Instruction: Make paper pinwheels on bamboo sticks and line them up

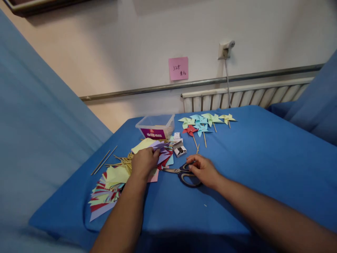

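Note:
My left hand (145,162) is closed over the pile of coloured paper, its thumb and fingers pinching a purple paper piece (161,146). Yellow paper (144,144) lies just beyond those fingers. My right hand (204,170) has its fingers curled onto the handle of the scissors (181,171), which lie on the blue cloth with their blades pointing left. Between the two hands, a little farther back, is a small open box (179,149) with dark bits inside. The left palm's underside and what it covers are hidden.
Several paper pinwheels (199,120) on sticks lie at the back right. A clear plastic tub (155,123) stands behind the paper. Fanned paper strips (105,196) and wooden sticks (101,162) spread at left. A wall with a radiator (247,96) borders the table's back.

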Available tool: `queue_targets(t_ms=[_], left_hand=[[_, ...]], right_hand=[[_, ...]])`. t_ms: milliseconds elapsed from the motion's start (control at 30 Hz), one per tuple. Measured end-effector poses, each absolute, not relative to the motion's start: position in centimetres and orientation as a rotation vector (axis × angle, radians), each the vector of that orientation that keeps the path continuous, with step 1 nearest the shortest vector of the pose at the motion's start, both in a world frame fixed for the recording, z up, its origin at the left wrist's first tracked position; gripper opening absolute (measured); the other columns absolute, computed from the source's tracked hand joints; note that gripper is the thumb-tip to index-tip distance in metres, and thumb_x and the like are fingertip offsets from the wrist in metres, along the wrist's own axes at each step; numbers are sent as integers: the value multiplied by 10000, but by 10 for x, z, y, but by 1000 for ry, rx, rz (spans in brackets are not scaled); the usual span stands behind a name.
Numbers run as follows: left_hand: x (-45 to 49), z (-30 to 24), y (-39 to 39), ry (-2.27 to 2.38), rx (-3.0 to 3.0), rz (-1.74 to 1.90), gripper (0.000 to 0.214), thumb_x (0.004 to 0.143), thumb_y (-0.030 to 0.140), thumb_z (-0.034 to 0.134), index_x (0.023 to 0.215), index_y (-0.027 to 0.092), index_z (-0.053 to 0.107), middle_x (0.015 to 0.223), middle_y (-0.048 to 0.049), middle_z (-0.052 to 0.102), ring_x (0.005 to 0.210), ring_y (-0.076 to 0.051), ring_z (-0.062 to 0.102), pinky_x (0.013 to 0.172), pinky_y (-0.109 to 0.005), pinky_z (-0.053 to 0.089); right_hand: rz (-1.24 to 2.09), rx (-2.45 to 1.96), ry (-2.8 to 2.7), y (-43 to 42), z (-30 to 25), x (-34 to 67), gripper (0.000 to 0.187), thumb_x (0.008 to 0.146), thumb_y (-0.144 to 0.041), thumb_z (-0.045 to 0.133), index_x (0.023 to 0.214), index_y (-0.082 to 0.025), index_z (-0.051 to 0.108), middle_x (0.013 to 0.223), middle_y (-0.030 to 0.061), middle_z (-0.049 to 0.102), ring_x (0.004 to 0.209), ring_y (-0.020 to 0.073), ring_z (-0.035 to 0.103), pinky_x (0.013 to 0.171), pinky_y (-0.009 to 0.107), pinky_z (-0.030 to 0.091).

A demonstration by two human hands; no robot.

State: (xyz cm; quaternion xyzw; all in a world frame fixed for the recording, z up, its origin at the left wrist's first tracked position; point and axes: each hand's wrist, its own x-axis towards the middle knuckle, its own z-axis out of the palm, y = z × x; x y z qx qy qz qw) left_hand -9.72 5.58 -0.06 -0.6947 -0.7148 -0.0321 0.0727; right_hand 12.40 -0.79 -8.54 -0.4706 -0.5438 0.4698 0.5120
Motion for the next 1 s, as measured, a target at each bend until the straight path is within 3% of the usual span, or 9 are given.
queue_targets(t_ms=[133, 233, 333, 433, 533, 600, 700, 867, 1000], left_hand=[[-97, 0, 57, -2172, -2104, -152, 547, 938, 452, 290, 881, 152, 743, 932, -218, 739, 907, -349, 690, 747, -398, 469], [-104, 0, 62, -2257, -2091, -431, 501, 932, 398, 311, 753, 142, 702, 878, -221, 728, 883, -333, 684, 757, -388, 463], [-113, -3, 67, -2331, -1964, -870, 473, 919, 429, 339, 646, 171, 626, 756, -160, 705, 790, -287, 665, 702, -350, 460], [-113, -4, 68, -2383, -1843, -1467, 403, 872, 489, 433, 686, 173, 602, 659, -65, 659, 657, -213, 621, 611, -297, 459], [-95, -1, 66, -2380, -1747, -2419, 285, 675, 432, 693, 697, 168, 589, 587, 18, 604, 555, -148, 577, 608, -278, 487], [-74, 3, 63, -2328, -1775, -2704, 280, 576, 349, 777, 681, 158, 603, 592, 24, 616, 537, -126, 571, 617, -274, 499], [-36, 7, 60, -2108, -2058, -2750, 256, 588, 283, 779, 793, 149, 703, 701, -18, 702, 608, -141, 618, 654, -284, 512], [12, -3, 57, -1672, -2522, -2339, 137, 634, 157, 706, 762, 190, 742, 1132, -89, 733, 1039, -244, 669, 941, -384, 493], [23, -22, 55, -1516, -2690, -2078, 103, 689, 174, 709, 775, 214, 747, 1190, -87, 713, 1168, -252, 613, 1083, -434, 387]], right_hand=[[1158, -1149, -1319, -6, -88, 125, 128, 741, -208, 629, 867, -213, 653, 870, 9, 701, 734, 144, 643, 675, 274, 529], [1151, -1141, -1309, -4, -90, 126, 118, 749, -232, 626, 861, -210, 655, 858, 14, 705, 718, 145, 643, 656, 271, 522], [1139, -1141, -1289, -2, -91, 127, 141, 756, -273, 627, 877, -208, 661, 814, 12, 703, 675, 143, 633, 626, 268, 506], [1124, -1155, -1256, 0, -89, 128, 192, 763, -331, 629, 896, -200, 674, 729, 4, 684, 614, 143, 613, 594, 272, 480], [1103, -1123, -1213, 2, -82, 131, 237, 757, -400, 659, 870, -194, 687, 670, 0, 663, 600, 153, 612, 583, 279, 464], [1107, -1073, -1194, 3, -75, 137, 276, 741, -451, 700, 834, -191, 697, 663, 5, 664, 611, 160, 616, 594, 287, 467], [1269, -946, -1093, 7, -62, 152, 404, 755, -570, 697, 856, -179, 717, 767, 50, 714, 665, 169, 641, 654, 302, 495], [1659, -629, -768, 17, -50, 176, 624, 837, -739, 491, 1026, -187, 712, 1022, 110, 741, 841, 215, 694, 736, 339, 535], [1546, -614, -679, 23, -53, 175, 459, 737, -491, 775, 1089, -206, 699, 1073, 68, 746, 899, 218, 699, 821, 341, 537]])
